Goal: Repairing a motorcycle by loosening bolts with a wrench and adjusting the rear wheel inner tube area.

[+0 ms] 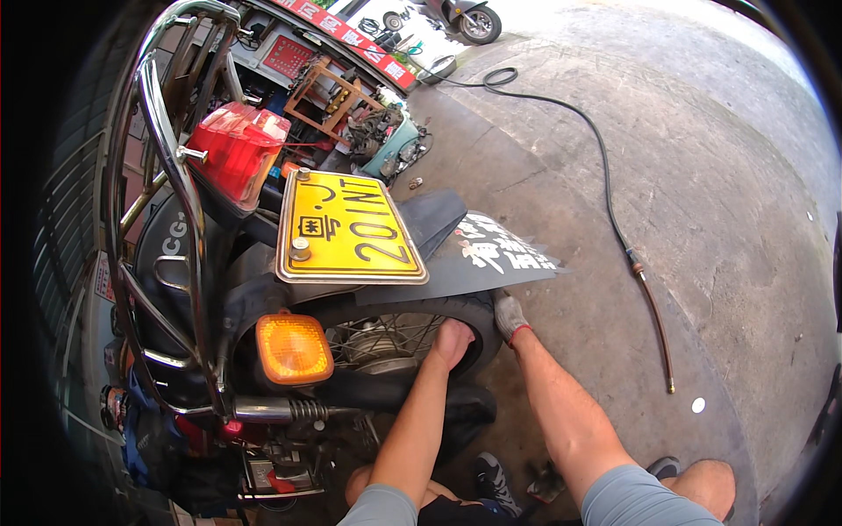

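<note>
The rear wheel of a motorcycle stands in front of me, its black tyre (481, 309) curving under a dark mudguard flap (438, 276) with white lettering. Bare and curled, my left hand (454, 342) is at the rim beside the spokes (377, 337). Its fingers are closed there; whatever they pinch is too hidden to make out. A grey-white work glove with a red cuff covers my right hand (510, 316), which rests against the outer tread. Its fingertips are partly lost beneath the flap and behind the tyre.
A yellow plate (351, 228), orange indicator (295, 349), red tail light (239, 149) and chrome rack (162, 123) jut out at left. A black hose (596, 140) with a brown end piece (656, 324) lies on concrete. Parts and a teal bin (392, 149) stand further back.
</note>
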`<state>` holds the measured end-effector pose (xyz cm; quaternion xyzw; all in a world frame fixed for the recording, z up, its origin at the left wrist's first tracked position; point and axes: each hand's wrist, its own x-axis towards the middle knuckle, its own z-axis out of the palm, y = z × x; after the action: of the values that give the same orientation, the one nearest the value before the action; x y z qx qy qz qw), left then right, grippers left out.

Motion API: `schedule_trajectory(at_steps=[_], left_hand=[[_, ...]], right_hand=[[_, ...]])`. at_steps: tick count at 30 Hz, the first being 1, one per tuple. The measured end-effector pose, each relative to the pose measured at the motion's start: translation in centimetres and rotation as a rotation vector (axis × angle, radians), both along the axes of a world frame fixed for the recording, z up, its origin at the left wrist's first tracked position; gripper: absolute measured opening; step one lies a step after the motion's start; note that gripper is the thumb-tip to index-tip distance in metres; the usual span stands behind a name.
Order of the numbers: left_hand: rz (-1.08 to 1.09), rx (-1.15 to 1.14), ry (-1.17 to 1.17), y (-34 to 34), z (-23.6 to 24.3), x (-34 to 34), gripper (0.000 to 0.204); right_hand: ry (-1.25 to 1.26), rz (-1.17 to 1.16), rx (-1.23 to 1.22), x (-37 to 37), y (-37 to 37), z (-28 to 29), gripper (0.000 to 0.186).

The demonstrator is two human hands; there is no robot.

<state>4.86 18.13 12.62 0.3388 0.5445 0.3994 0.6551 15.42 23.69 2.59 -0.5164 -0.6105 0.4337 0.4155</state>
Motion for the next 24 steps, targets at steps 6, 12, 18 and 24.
schedule_trajectory(at_steps=[6,12,18,24], left_hand=[[-0.014,0.045,-0.131,0.4,-0.4,-2.2,0.032],[-0.018,0.092,-0.338,0.6,0.2,-2.1,0.033],[0.03,0.258,-0.362,-0.1,3.2,-0.8,0.033],[0.153,0.247,-0.151,0.2,1.5,0.4,0.035]], right_hand=[[-0.021,0.036,-0.113,0.7,-0.5,1.7,0.042],[0.104,-0.026,-0.08,-0.5,0.4,-1.5,0.041],[0.168,-0.061,-0.056,-1.8,0.5,-2.3,0.034],[0.211,-0.031,-0.033,-0.7,0.7,-4.0,0.036]])
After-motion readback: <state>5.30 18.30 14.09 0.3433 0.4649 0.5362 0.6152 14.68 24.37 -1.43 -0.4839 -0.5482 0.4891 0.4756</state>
